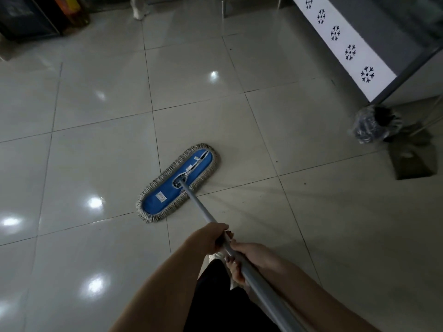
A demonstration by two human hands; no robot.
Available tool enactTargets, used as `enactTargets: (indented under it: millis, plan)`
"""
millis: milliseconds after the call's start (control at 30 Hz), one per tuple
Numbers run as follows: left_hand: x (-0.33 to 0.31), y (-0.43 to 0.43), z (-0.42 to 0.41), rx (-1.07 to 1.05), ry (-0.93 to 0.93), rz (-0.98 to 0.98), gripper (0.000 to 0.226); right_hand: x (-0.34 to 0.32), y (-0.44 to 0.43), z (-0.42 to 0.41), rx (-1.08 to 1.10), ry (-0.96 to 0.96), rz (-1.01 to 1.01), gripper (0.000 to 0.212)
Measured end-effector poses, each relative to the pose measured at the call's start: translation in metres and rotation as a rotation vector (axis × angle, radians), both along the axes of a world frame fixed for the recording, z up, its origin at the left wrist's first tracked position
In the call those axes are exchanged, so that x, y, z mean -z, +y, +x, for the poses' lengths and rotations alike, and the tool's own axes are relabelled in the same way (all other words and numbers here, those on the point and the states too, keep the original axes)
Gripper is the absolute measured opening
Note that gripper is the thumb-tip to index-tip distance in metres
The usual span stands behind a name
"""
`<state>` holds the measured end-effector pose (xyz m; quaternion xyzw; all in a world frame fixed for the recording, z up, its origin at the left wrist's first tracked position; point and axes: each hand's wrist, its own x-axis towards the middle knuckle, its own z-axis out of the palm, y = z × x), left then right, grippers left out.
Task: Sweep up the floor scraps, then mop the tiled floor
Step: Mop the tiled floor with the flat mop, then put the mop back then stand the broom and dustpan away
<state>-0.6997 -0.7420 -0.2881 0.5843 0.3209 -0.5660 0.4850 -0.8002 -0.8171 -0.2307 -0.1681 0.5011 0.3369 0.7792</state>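
A flat mop head [177, 183], blue on top with a grey fringe, lies diagonally on the glossy pale tiled floor [96, 144] in the middle of the view. Its grey metal handle [201, 207] runs down and to the right into my hands. My left hand [211, 238] is wrapped around the handle higher up toward the mop head. Right behind it, my right hand [251, 257] grips the same handle. A few tiny dark specks dot the tiles to the right of the mop.
A small bin lined with a dark plastic bag [376, 125] stands at the right, a dark dustpan [412, 159] beside it. A white panel with black flower marks [347, 49] and a metal frame rise at upper right. Dark shelving [28, 17] is at upper left.
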Motion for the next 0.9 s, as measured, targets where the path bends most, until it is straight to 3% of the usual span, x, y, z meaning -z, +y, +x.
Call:
enactTargets:
  millis: [233,400,533,700,900]
  plan:
    - [-0.009,-0.011,0.029,-0.018,0.002,-0.03,0.023,-0.02,-0.016,0.032,-0.033,-0.044,-0.107,0.021]
    - [-0.033,-0.046,0.066,0.096,-0.052,0.04,0.023,-0.044,-0.059,0.072,0.022,-0.155,-0.011,0.022]
    - [-0.042,-0.067,0.087,0.115,-0.044,0.033,0.019,-0.059,-0.086,0.093,0.028,-0.211,-0.06,0.02]
    - [-0.056,-0.08,0.109,0.021,-0.066,-0.063,0.017,-0.069,-0.093,0.105,0.249,-0.335,-0.216,0.042]
    - [-0.066,-0.089,0.135,-0.065,0.027,-0.301,0.025,-0.07,-0.085,0.111,0.547,-0.599,-0.366,0.031]
